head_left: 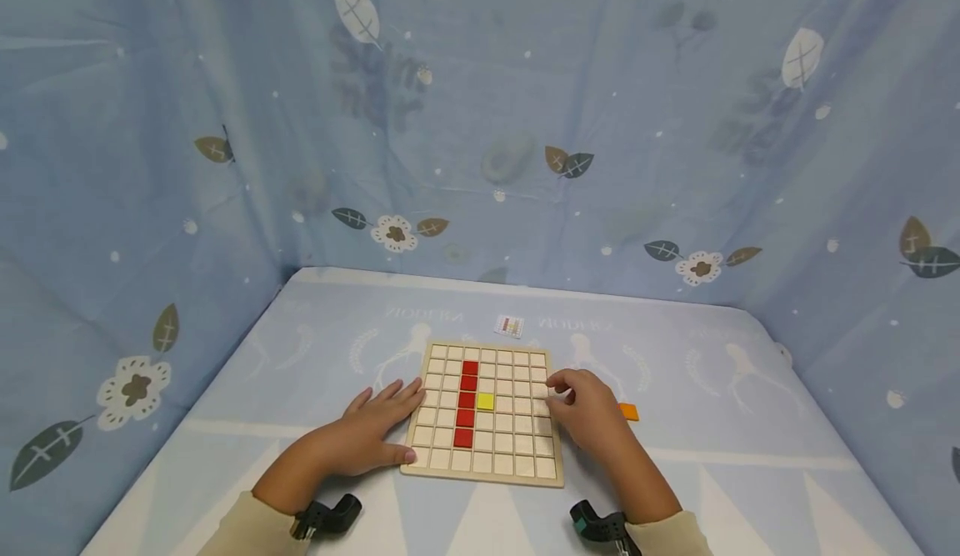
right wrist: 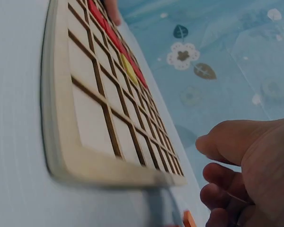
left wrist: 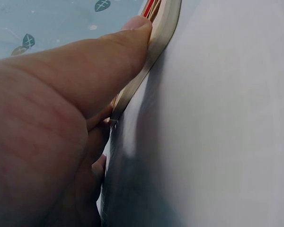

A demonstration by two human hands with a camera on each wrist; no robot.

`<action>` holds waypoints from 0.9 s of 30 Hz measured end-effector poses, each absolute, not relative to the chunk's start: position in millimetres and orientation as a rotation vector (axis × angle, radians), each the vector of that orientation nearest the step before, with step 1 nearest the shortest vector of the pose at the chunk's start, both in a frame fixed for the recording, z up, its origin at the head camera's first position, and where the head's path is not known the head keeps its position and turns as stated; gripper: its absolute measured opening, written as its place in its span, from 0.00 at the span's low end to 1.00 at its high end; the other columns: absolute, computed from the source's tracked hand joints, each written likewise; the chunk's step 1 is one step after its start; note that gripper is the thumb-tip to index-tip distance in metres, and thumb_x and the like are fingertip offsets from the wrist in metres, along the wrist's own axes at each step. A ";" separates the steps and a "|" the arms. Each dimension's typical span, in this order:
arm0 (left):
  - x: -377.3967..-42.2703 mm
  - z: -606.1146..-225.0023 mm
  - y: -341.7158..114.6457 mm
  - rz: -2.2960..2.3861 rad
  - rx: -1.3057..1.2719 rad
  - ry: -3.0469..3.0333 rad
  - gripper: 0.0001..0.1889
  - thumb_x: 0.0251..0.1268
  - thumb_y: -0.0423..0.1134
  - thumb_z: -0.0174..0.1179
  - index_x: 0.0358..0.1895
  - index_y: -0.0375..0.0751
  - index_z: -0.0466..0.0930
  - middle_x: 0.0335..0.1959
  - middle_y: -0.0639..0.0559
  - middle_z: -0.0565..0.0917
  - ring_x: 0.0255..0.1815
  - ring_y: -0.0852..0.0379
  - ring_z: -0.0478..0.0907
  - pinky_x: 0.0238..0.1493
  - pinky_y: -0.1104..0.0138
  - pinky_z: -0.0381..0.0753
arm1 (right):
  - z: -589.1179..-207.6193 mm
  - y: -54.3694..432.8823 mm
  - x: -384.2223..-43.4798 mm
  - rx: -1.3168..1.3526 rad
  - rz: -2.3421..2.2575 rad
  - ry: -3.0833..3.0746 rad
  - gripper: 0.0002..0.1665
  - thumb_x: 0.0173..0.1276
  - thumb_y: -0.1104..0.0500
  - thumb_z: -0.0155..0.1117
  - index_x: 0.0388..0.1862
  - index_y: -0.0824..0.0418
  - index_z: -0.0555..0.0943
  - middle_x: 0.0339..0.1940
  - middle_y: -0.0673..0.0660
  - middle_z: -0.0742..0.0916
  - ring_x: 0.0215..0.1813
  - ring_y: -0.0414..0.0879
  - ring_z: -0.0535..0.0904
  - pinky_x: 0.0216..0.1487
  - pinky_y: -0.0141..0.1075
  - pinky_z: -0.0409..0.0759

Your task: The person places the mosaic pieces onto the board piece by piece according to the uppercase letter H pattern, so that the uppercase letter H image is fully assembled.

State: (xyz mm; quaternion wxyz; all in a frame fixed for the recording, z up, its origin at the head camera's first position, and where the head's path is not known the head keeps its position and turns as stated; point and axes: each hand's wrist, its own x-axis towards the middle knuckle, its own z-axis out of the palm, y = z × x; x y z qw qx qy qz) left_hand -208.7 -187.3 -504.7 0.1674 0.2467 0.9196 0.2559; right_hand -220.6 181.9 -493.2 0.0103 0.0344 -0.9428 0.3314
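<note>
A wooden grid board lies on the table, with a column of several red square tiles and one yellow tile just right of it. My left hand rests at the board's left edge with fingers spread, its thumb on the lower left corner; the left wrist view shows the thumb against the frame. By the right edge is my right hand, fingers loosely bent, a gap between thumb and index finger and no tile visible there. Partly behind this hand lies an orange tile.
Beyond the board's far edge lies a small printed card with a coloured grid pattern. A patterned cloth hangs behind the table and along both sides. Each wrist wears a black camera mount.
</note>
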 end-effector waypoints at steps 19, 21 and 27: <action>-206.4 -502.0 -188.5 0.734 0.717 2.612 0.51 0.68 0.61 0.66 0.87 0.50 0.50 0.88 0.53 0.48 0.88 0.39 0.38 0.80 0.32 0.30 | -491.9 245.3 -207.9 -0.153 0.701 -3.104 0.15 0.64 0.58 0.77 0.45 0.63 0.84 0.36 0.57 0.81 0.38 0.51 0.75 0.42 0.47 0.78; -206.2 -501.6 -188.1 0.730 0.716 2.613 0.51 0.68 0.62 0.67 0.87 0.50 0.50 0.88 0.53 0.48 0.88 0.39 0.38 0.80 0.32 0.30 | -492.7 245.8 -207.2 -0.167 0.701 -3.109 0.15 0.64 0.58 0.78 0.46 0.62 0.84 0.37 0.58 0.81 0.38 0.51 0.75 0.41 0.46 0.78; -207.4 -503.0 -186.3 0.722 0.691 2.611 0.51 0.67 0.62 0.67 0.87 0.52 0.50 0.88 0.55 0.48 0.89 0.41 0.38 0.80 0.34 0.29 | -497.2 247.7 -205.6 -0.187 0.645 -3.131 0.17 0.63 0.56 0.78 0.47 0.61 0.85 0.39 0.59 0.80 0.39 0.52 0.75 0.43 0.48 0.78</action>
